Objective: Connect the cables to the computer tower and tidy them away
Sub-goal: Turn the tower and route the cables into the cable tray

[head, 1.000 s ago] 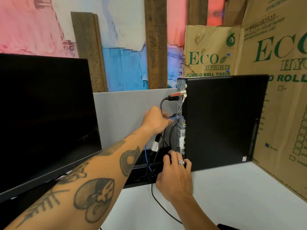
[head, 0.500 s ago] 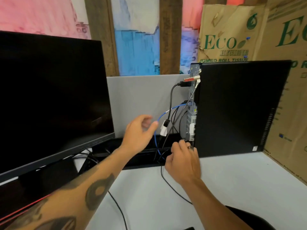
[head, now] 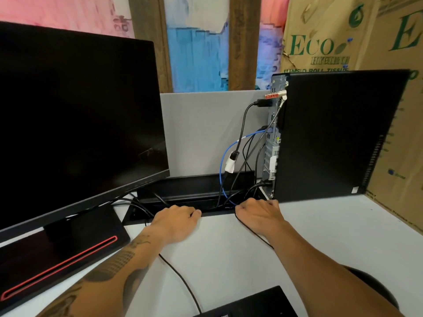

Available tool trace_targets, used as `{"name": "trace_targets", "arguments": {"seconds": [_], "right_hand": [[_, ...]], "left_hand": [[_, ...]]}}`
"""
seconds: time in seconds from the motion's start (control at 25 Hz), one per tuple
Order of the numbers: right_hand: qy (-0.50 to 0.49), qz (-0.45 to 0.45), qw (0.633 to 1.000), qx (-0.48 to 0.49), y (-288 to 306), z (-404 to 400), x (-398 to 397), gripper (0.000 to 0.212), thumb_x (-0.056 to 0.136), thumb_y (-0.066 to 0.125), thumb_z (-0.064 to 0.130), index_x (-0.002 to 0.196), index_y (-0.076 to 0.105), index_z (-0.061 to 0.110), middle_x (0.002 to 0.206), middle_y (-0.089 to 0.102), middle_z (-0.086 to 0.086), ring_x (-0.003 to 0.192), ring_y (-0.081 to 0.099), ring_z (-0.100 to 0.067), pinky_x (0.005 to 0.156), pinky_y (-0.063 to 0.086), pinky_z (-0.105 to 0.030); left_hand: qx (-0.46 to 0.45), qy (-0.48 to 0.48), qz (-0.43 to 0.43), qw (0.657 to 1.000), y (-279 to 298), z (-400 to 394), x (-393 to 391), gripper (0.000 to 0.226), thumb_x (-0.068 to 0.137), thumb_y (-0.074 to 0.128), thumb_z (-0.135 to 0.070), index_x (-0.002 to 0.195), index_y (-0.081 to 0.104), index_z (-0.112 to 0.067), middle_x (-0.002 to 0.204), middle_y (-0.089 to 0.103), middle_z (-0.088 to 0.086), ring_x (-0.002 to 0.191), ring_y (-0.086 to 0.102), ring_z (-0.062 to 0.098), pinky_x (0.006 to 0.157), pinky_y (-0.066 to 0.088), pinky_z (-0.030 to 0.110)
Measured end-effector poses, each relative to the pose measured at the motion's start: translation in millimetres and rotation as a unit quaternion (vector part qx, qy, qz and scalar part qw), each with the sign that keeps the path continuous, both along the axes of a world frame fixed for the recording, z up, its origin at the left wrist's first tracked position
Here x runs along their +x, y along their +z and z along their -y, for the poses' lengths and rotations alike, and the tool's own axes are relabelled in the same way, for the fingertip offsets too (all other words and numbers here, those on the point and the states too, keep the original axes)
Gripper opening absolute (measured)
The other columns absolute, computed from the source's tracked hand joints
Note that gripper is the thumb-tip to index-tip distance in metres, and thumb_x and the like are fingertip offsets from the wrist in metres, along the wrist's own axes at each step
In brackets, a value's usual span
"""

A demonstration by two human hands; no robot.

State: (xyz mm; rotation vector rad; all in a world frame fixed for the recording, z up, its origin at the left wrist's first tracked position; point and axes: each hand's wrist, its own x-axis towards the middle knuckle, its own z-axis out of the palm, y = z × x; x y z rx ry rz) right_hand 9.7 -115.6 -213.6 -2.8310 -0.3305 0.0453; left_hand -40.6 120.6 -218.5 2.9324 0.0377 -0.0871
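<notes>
The black computer tower (head: 332,133) stands upright at the back right of the white desk (head: 320,236), its rear ports facing left. A black cable (head: 242,124), a blue cable (head: 225,154) and other dark leads hang from those ports into the black cable tray (head: 194,186) along the desk's back edge. My left hand (head: 176,221) rests knuckles-up at the tray's front rim, fingers curled down over it. My right hand (head: 258,213) lies at the same rim just below the tower's corner, where the cables enter. The fingertips of both hands are hidden.
A large dark monitor (head: 75,115) fills the left, on a black base with a red stripe (head: 57,252). A grey partition (head: 201,124) stands behind the tray. Cardboard boxes (head: 320,30) wall in the right side. A loose black lead (head: 183,280) crosses the desk toward a keyboard (head: 251,303).
My left hand left the tower's ports and dropped to the tray's front rim. My right hand slid down from the tower's base to the same rim. The view tilted downward.
</notes>
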Motion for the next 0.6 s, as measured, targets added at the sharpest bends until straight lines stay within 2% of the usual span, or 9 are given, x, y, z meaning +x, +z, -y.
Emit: {"name": "trace_targets", "arguments": {"seconds": [0.08,0.16,0.2,0.28,0.36,0.4,0.44,0.52,0.6], "right_hand": [[-0.003,-0.056,0.998,0.003,6,-6,5,0.043,0.093,0.024,0.046,0.084,0.061,0.025,0.086,0.065,0.004,0.088,0.058,-0.012,0.106,0.024,-0.044],[-0.012,-0.057,0.998,0.009,5,-12,3,0.046,0.092,0.024,0.047,0.081,0.062,0.025,0.086,0.066,0.005,0.088,0.058,-0.011,0.105,0.023,-0.044],[-0.023,-0.017,1.000,0.005,1,-15,-1,0.048,0.093,0.026,0.047,0.079,0.065,0.024,0.085,0.066,0.006,0.087,0.059,-0.012,0.104,0.026,-0.044],[-0.053,0.127,0.990,-0.016,-10,-17,-9,0.043,0.094,0.035,0.044,0.082,0.072,0.024,0.090,0.066,0.004,0.085,0.061,-0.017,0.098,0.039,-0.044],[-0.037,0.297,0.953,0.037,-17,-15,-13,0.029,0.091,0.049,0.032,0.088,0.075,0.019,0.097,0.064,0.001,0.086,0.059,-0.021,0.085,0.050,-0.044],[-0.005,0.346,0.935,0.081,-17,-13,-16,0.023,0.089,0.054,0.025,0.096,0.073,0.016,0.103,0.063,0.000,0.089,0.059,-0.022,0.082,0.052,-0.042],[0.032,0.340,0.935,0.095,-15,-11,-17,0.023,0.090,0.056,0.020,0.108,0.070,0.016,0.113,0.062,0.001,0.095,0.058,-0.022,0.083,0.053,-0.040],[0.094,0.269,0.957,0.050,-7,-10,-18,0.032,0.097,0.055,0.023,0.129,0.058,0.022,0.128,0.056,0.006,0.101,0.059,-0.023,0.085,0.051,-0.036],[0.094,0.260,0.961,0.018,1,-8,-12,0.028,0.103,0.052,0.032,0.129,0.060,0.029,0.125,0.058,0.009,0.098,0.062,-0.024,0.081,0.053,-0.038]], "left_hand": [[0.029,-0.012,-0.032,0.999,4,-2,8,0.053,0.105,0.018,-0.049,0.126,0.064,-0.036,0.122,0.069,-0.005,0.116,0.061,0.027,0.096,0.047,0.044],[0.031,-0.019,-0.041,0.998,6,-6,16,0.057,0.099,0.014,-0.052,0.115,0.066,-0.034,0.106,0.069,-0.001,0.102,0.061,0.026,0.086,0.047,0.043],[0.029,-0.022,-0.036,0.999,4,-8,19,0.059,0.096,0.013,-0.053,0.113,0.066,-0.033,0.103,0.068,-0.001,0.099,0.061,0.025,0.084,0.046,0.043],[0.027,-0.024,-0.017,0.999,0,-9,21,0.058,0.097,0.015,-0.053,0.109,0.067,-0.031,0.105,0.067,-0.002,0.099,0.061,0.025,0.087,0.048,0.044],[0.012,-0.012,0.003,1.000,-3,-9,21,0.059,0.098,0.018,-0.055,0.101,0.071,-0.029,0.105,0.068,-0.003,0.098,0.061,0.024,0.088,0.048,0.043],[0.005,-0.004,0.011,1.000,-4,-8,20,0.060,0.098,0.019,-0.058,0.099,0.072,-0.029,0.103,0.068,-0.004,0.097,0.061,0.023,0.088,0.048,0.043],[0.002,0.001,0.018,1.000,-5,-8,20,0.060,0.097,0.020,-0.059,0.097,0.072,-0.029,0.101,0.069,-0.004,0.095,0.062,0.023,0.087,0.048,0.043],[-0.005,0.009,0.026,1.000,-5,-7,21,0.059,0.099,0.024,-0.061,0.093,0.073,-0.028,0.092,0.070,-0.005,0.091,0.064,0.021,0.085,0.049,0.042],[-0.018,0.016,0.028,0.999,-4,-7,20,0.056,0.100,0.028,-0.061,0.088,0.072,-0.028,0.084,0.070,-0.005,0.085,0.065,0.018,0.085,0.052,0.041]]}}
